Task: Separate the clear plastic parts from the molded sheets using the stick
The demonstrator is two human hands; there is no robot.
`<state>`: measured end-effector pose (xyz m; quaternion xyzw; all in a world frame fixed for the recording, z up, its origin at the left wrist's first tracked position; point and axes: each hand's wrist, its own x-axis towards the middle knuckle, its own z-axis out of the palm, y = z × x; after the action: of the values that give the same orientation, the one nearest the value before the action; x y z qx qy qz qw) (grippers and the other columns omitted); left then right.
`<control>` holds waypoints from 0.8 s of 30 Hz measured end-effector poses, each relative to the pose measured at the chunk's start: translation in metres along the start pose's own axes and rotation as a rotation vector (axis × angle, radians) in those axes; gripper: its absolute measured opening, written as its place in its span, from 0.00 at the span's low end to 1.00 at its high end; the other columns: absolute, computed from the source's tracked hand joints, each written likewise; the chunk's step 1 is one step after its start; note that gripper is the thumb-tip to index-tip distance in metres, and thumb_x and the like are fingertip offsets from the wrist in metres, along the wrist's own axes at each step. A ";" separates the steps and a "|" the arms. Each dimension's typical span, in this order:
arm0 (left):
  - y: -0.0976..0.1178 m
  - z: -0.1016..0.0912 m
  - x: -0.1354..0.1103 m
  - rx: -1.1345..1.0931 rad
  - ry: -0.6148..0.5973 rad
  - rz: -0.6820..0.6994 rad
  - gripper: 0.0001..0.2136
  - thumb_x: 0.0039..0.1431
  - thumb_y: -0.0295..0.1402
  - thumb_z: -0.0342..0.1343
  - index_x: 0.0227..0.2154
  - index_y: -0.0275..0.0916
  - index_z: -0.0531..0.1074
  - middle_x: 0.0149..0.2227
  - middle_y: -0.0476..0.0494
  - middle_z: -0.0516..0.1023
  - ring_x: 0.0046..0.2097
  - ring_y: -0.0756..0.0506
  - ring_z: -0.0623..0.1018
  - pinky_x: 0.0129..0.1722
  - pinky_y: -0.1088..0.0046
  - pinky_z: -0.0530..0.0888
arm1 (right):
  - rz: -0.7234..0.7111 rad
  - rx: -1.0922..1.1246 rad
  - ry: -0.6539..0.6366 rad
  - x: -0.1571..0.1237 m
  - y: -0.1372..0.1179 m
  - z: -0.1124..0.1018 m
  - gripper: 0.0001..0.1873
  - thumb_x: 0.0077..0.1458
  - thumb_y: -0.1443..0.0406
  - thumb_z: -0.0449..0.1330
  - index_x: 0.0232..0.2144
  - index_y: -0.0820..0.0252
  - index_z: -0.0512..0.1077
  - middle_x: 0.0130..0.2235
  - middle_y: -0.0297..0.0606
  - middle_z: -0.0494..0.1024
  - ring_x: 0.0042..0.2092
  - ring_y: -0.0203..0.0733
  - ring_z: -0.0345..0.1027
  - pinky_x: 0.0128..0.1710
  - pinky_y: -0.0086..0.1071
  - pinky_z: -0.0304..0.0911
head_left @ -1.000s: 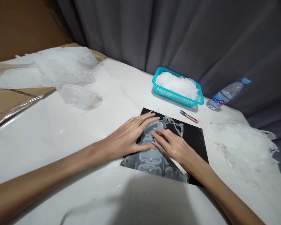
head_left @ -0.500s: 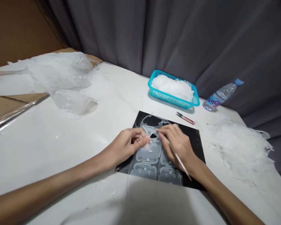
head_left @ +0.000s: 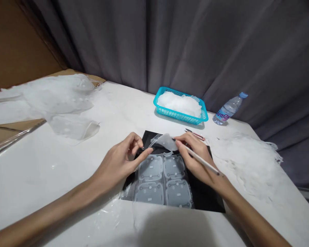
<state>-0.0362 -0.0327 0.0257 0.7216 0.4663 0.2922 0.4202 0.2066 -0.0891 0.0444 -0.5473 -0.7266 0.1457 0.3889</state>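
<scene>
My left hand (head_left: 126, 156) is closed with thumb against curled fingers, at the end of a thin translucent strip (head_left: 153, 141). Between thumb and fingers of my right hand (head_left: 195, 152) lies a slim white pen-like tool (head_left: 203, 161), its back end pointing down to the right. A loose, translucent flat piece (head_left: 167, 141) is raised at the tips of my right fingers; how it is gripped is partly hidden. Below both hands, a translucent sheet of rounded-square pieces (head_left: 151, 168) lies on a black mat (head_left: 206, 192).
Behind the mat are red-handled thread snips (head_left: 197, 136) and a turquoise basket (head_left: 181, 118) of white translucent pieces. A water bottle (head_left: 229, 109) stands right of it. Translucent scraps (head_left: 242, 161) are heaped at right. Stacked translucent sheets (head_left: 59, 96) lie at left, partly over cardboard.
The flat piece has come up off the sheet, beside my right fingertips. My left hand has drawn left with the strip. The camera view has shifted slightly.
</scene>
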 end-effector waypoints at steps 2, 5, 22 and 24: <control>0.006 0.002 -0.002 -0.119 -0.132 -0.057 0.21 0.68 0.55 0.52 0.34 0.40 0.72 0.25 0.50 0.69 0.27 0.48 0.67 0.27 0.72 0.63 | -0.036 0.044 -0.030 -0.008 -0.014 0.009 0.10 0.71 0.66 0.54 0.47 0.57 0.75 0.43 0.41 0.77 0.44 0.42 0.74 0.47 0.35 0.70; 0.008 0.009 -0.002 -0.338 -0.311 -0.173 0.25 0.69 0.56 0.48 0.33 0.38 0.75 0.29 0.44 0.77 0.30 0.46 0.73 0.31 0.69 0.71 | -0.128 0.133 -0.273 -0.020 -0.028 0.016 0.15 0.72 0.66 0.53 0.56 0.54 0.74 0.47 0.42 0.78 0.49 0.43 0.74 0.52 0.37 0.71; 0.001 0.015 -0.005 -0.188 -0.386 -0.031 0.19 0.68 0.48 0.55 0.37 0.37 0.80 0.28 0.49 0.73 0.28 0.49 0.69 0.29 0.73 0.66 | -0.036 0.063 -0.308 0.004 -0.001 0.030 0.12 0.73 0.57 0.55 0.48 0.56 0.75 0.48 0.42 0.76 0.53 0.47 0.69 0.54 0.43 0.65; 0.002 0.014 -0.005 -0.150 -0.401 -0.015 0.19 0.70 0.48 0.52 0.39 0.37 0.80 0.26 0.50 0.70 0.27 0.50 0.67 0.28 0.73 0.63 | -0.003 0.093 -0.310 0.007 -0.002 0.031 0.12 0.70 0.55 0.59 0.40 0.56 0.76 0.43 0.39 0.78 0.47 0.45 0.69 0.49 0.40 0.65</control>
<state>-0.0260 -0.0419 0.0204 0.7287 0.3555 0.1735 0.5590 0.1823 -0.0773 0.0282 -0.4985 -0.7712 0.2614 0.2973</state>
